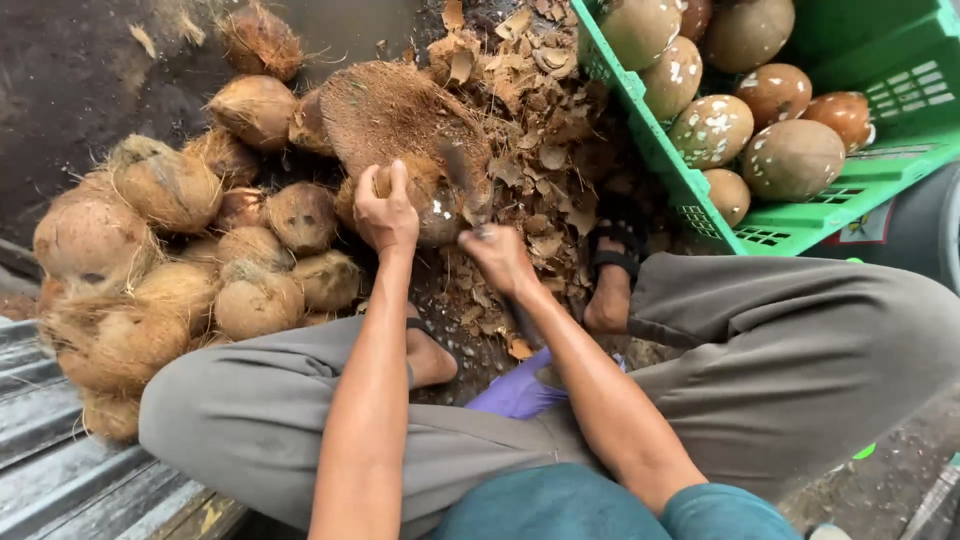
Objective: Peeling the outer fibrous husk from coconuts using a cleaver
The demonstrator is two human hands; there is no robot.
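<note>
Left hand (385,215) clamps the half-stripped coconut (425,195) on the ground between the feet; right hand (497,257) grips a blade (462,185). Green crate (690,205) holds several cleaned nuts (790,158); a big hairy pile (180,260) waits.

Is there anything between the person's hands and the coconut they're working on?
Nothing visible. The left hand rests directly on the coconut, and the right hand holds a blade against its side. Husk scraps lie around, not between.
</note>
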